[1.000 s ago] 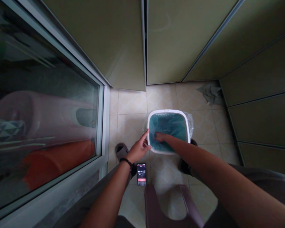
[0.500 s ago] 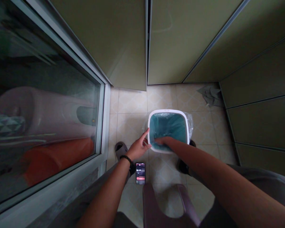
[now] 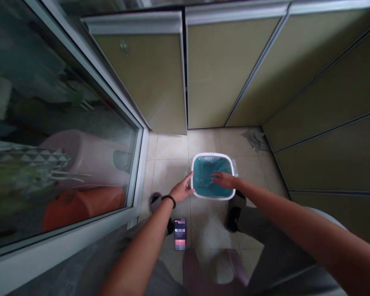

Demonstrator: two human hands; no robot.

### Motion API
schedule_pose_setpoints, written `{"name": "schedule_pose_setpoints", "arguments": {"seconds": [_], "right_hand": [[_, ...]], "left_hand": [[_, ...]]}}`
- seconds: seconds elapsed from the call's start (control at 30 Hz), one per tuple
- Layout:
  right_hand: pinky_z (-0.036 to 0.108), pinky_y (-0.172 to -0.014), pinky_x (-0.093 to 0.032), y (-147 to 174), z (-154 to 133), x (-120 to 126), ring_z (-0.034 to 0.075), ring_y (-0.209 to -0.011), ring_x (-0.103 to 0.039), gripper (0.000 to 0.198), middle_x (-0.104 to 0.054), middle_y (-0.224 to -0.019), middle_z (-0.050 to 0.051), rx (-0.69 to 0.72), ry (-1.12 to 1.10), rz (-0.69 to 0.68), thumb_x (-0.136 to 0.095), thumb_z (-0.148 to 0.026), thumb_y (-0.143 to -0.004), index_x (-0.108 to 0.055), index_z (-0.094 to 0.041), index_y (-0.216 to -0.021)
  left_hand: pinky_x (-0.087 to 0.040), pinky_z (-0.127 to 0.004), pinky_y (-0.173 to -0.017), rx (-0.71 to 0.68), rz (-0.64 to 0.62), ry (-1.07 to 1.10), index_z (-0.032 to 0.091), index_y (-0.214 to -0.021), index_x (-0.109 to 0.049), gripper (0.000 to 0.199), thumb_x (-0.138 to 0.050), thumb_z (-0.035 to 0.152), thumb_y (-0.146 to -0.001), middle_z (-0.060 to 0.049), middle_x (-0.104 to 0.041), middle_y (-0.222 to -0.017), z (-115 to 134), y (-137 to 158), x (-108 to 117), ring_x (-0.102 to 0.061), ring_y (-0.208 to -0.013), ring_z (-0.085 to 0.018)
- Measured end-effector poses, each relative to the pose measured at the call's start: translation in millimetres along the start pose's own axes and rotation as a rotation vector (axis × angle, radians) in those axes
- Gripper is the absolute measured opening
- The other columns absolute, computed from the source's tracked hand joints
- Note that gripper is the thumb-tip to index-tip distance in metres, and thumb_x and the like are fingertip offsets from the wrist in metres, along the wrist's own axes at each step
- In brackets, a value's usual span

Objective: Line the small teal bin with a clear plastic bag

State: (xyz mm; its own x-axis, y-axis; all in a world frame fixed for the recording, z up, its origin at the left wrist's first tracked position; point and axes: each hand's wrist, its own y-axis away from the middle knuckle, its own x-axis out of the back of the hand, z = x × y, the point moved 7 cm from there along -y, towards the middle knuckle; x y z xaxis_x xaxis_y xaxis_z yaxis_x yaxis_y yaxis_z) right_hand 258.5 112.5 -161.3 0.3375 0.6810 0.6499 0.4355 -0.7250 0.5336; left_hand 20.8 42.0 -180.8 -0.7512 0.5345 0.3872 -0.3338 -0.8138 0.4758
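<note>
A rubbish bin (image 3: 211, 197) with a white rim and teal inside stands on the tiled floor between my feet. Clear plastic bag film (image 3: 235, 167) shows outside its right rim, and a shiny patch of film lies along the back inner wall. My left hand (image 3: 181, 190) holds the bin's left side, thumb and index finger spread against the rim, the other fingers partly hidden. Over the bin's opening, my right hand (image 3: 223, 179) reaches in from the right with its fingers stretched out and apart. I see nothing in it.
A phone (image 3: 180, 234) lies on the floor near my left foot. Behind it is a mauve plastic stool (image 3: 193, 271). Cabinet doors (image 3: 216, 74) stand ahead, one slightly ajar. A grey cloth (image 3: 255, 139) lies at the far right corner. A glass door (image 3: 89, 123) is at left.
My right hand has risen from deep inside the bin to the height of its opening. My left hand stays at the left rim. The view has tilted up, showing the cabinets' tops.
</note>
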Motion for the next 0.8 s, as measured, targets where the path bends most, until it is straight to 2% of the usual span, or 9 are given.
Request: {"name": "schedule_pose_setpoints", "arguments": {"seconds": [0.07, 0.17, 0.33, 0.43, 0.57, 0.8], "right_hand": [[0.035, -0.110, -0.051, 33, -2, 11, 0.028, -0.128, -0.067, 0.041, -0.070, -0.140, 0.013, 0.026, 0.007, 0.036, -0.053, -0.030, -0.104, -0.072, -0.015, -0.137], [0.034, -0.112, -0.049, 73, 1, 12, 0.026, -0.131, -0.065, 0.043, -0.069, -0.142, 0.010, 0.033, 0.056, 0.070, -0.051, -0.034, -0.104, -0.070, -0.020, -0.140], [0.036, -0.111, -0.049, 107, 28, 2, 0.028, -0.129, -0.067, 0.043, -0.071, -0.139, 0.013, -0.116, 0.137, 0.162, -0.052, -0.026, -0.101, -0.071, -0.017, -0.139], [0.033, -0.112, -0.048, 114, 30, -3, 0.027, -0.130, -0.066, 0.046, -0.071, -0.139, 0.011, -0.115, 0.089, 0.252, -0.055, -0.023, -0.097, -0.070, -0.019, -0.140], [0.032, -0.112, -0.048, 113, 24, -5, 0.027, -0.129, -0.067, 0.049, -0.073, -0.137, 0.011, -0.106, 0.015, 0.312, -0.059, -0.023, -0.093, -0.070, -0.018, -0.141], [0.033, -0.114, -0.047, 99, 30, -14, 0.027, -0.132, -0.066, 0.047, -0.072, -0.138, 0.008, -0.139, -0.072, 0.324, -0.061, -0.024, -0.090, -0.075, -0.020, -0.134]], "left_hand": [[-0.048, -0.027, -0.075, 0.025, 0.015, -0.105, 0.027, -0.171, -0.020, 0.096, -0.070, 0.035, -0.090, 0.002, -0.071, -0.086, 10, 0, -1, -0.065, -0.074, -0.016], [-0.050, -0.029, -0.079, 0.108, 0.060, -0.287, 0.031, -0.171, -0.021, 0.095, -0.069, 0.036, -0.089, -0.001, -0.076, -0.091, 24, 4, -2, -0.072, -0.087, -0.020], [-0.053, -0.037, -0.092, 0.263, 0.093, -0.516, 0.034, -0.171, -0.020, 0.090, -0.062, 0.049, -0.093, -0.011, -0.077, -0.126, 41, 25, -8, -0.073, -0.115, -0.030], [-0.052, -0.043, -0.099, 0.325, 0.080, -0.569, 0.032, -0.171, -0.019, 0.089, -0.059, 0.052, -0.094, -0.015, -0.072, -0.137, 45, 36, -12, -0.070, -0.125, -0.034], [-0.050, -0.047, -0.104, 0.391, 0.087, -0.605, 0.033, -0.171, -0.019, 0.091, -0.063, 0.046, -0.093, -0.015, -0.069, -0.143, 47, 43, -6, -0.066, -0.131, -0.035], [-0.048, -0.040, -0.110, 0.390, 0.101, -0.409, 0.031, -0.173, -0.010, 0.091, -0.060, 0.029, -0.096, -0.015, -0.062, -0.152, 41, 33, 2, -0.063, -0.136, -0.029]]}}
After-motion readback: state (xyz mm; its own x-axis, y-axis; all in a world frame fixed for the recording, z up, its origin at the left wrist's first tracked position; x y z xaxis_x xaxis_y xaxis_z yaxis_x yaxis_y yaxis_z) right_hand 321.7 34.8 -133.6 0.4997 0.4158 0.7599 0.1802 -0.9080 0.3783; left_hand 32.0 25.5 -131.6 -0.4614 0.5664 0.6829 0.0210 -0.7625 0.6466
